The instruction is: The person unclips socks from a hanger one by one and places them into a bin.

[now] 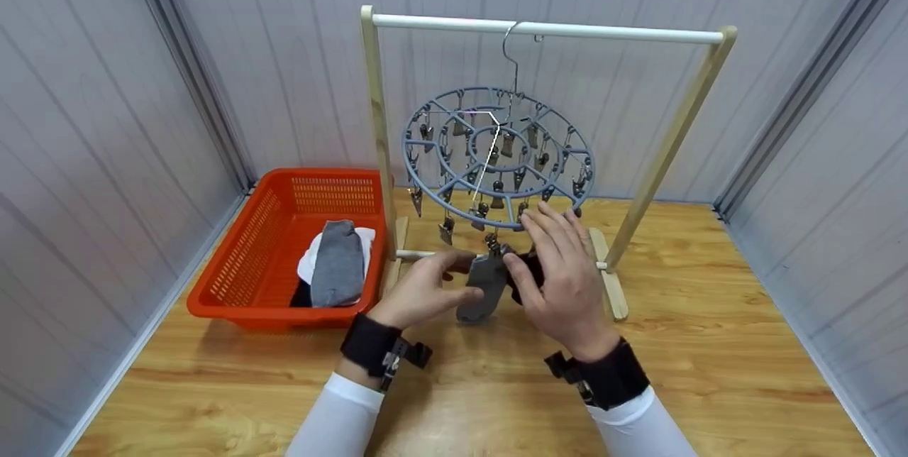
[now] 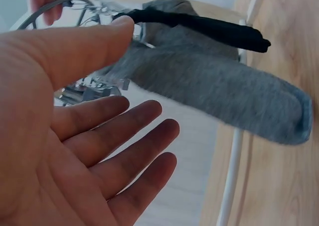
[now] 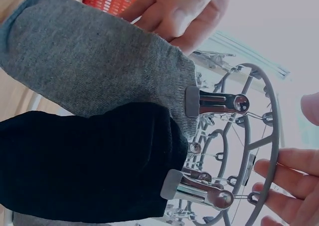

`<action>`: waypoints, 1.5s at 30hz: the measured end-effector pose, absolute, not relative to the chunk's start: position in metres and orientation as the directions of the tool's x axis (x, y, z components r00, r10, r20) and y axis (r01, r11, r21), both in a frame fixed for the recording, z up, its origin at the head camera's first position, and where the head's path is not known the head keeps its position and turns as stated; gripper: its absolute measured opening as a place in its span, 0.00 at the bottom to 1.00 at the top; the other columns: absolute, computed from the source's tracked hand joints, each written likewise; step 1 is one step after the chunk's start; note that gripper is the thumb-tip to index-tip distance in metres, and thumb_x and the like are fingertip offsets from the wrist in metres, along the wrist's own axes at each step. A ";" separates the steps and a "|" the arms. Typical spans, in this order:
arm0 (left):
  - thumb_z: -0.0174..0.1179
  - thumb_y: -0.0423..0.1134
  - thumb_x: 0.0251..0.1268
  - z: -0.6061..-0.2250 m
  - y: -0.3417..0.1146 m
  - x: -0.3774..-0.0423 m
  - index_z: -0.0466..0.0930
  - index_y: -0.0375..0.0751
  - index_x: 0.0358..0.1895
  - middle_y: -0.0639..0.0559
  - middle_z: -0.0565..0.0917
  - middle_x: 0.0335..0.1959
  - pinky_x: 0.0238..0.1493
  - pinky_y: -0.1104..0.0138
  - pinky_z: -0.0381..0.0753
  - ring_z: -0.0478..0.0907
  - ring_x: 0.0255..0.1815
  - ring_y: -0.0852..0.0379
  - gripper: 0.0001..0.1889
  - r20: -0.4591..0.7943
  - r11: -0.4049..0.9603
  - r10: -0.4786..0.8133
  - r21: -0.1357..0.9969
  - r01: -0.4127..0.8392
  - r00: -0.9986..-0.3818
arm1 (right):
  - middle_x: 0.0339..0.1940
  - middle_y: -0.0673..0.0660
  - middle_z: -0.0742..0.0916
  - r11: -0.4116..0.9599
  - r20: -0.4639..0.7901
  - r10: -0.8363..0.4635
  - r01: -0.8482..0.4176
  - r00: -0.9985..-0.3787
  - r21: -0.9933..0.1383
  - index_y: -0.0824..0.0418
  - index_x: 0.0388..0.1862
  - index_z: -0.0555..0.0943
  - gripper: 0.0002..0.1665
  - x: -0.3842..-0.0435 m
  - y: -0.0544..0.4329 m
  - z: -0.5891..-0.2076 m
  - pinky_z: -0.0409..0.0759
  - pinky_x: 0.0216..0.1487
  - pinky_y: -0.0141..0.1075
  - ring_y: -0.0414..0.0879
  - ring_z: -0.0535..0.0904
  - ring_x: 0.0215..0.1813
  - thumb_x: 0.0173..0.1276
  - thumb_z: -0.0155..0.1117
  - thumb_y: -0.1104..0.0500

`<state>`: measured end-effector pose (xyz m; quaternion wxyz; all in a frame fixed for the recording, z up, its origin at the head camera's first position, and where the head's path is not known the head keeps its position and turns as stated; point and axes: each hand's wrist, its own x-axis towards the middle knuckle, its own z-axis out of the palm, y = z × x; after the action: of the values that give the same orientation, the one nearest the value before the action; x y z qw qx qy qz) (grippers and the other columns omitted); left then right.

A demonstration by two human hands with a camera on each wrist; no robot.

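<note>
A grey sock point(image 3: 94, 56) and a black sock point(image 3: 84, 161) hang side by side, each held by a metal clip below a round blue-grey clip hanger point(image 3: 273, 131). My left hand point(image 1: 425, 290) is beside the grey sock, its thumb and fingers spread apart with nothing gripped in the left wrist view. On the hanger's near rim, fingertips of my right hand point(image 1: 564, 294) rest, the thumb standing away from the rim. Behind the black sock, more grey cloth point(image 2: 169, 11) shows in the left wrist view; its full shape is hidden.
An orange basket point(image 1: 284, 312) stands at the left, with a folded grey sock point(image 1: 338, 265) over white and black cloth. The hanger hooks on the white rail point(image 1: 617, 32) of a wooden stand point(image 1: 667, 152). Several unused clips dangle from the hanger. Panel walls enclose the table.
</note>
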<state>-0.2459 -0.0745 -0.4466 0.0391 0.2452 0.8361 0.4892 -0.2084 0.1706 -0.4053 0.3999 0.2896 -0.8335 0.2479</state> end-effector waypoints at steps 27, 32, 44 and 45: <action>0.76 0.34 0.68 -0.465 -0.071 -0.252 0.89 0.36 0.55 0.50 0.93 0.44 0.46 0.59 0.89 0.89 0.41 0.56 0.15 0.063 0.354 0.524 0.891 0.284 -0.849 | 0.71 0.67 0.85 0.620 0.897 -0.209 -0.763 -0.388 -0.185 0.69 0.70 0.84 0.27 -0.203 0.164 -0.400 0.65 0.84 0.57 0.65 0.76 0.78 0.84 0.66 0.52; 0.75 0.38 0.72 -0.462 -0.073 -0.250 0.90 0.38 0.52 0.51 0.92 0.40 0.40 0.62 0.88 0.88 0.37 0.57 0.11 0.047 0.334 0.531 0.906 0.260 -0.846 | 0.58 0.63 0.90 0.614 0.940 -0.167 -0.777 -0.298 -0.137 0.67 0.62 0.89 0.19 -0.203 0.163 -0.401 0.77 0.69 0.50 0.62 0.85 0.60 0.82 0.67 0.56; 0.73 0.40 0.75 -0.454 -0.075 -0.247 0.91 0.40 0.51 0.53 0.92 0.40 0.41 0.61 0.89 0.89 0.38 0.56 0.09 0.074 0.303 0.572 0.906 0.294 -0.817 | 0.53 0.64 0.90 0.659 0.844 -0.192 -0.703 -0.501 -0.267 0.70 0.60 0.88 0.21 -0.210 0.163 -0.416 0.83 0.63 0.53 0.60 0.87 0.57 0.79 0.71 0.55; 0.73 0.40 0.75 -0.454 -0.075 -0.246 0.92 0.41 0.52 0.53 0.92 0.40 0.42 0.61 0.89 0.89 0.38 0.56 0.09 0.076 0.303 0.576 0.905 0.299 -0.814 | 0.53 0.65 0.90 0.664 0.835 -0.199 -0.697 -0.512 -0.269 0.70 0.60 0.87 0.22 -0.211 0.163 -0.417 0.84 0.63 0.54 0.60 0.87 0.57 0.78 0.71 0.55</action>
<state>-0.2464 -0.0748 -0.4539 0.1327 0.2746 0.7961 0.5227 -0.2111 0.1629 -0.4167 0.4102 0.2751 -0.8148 0.3038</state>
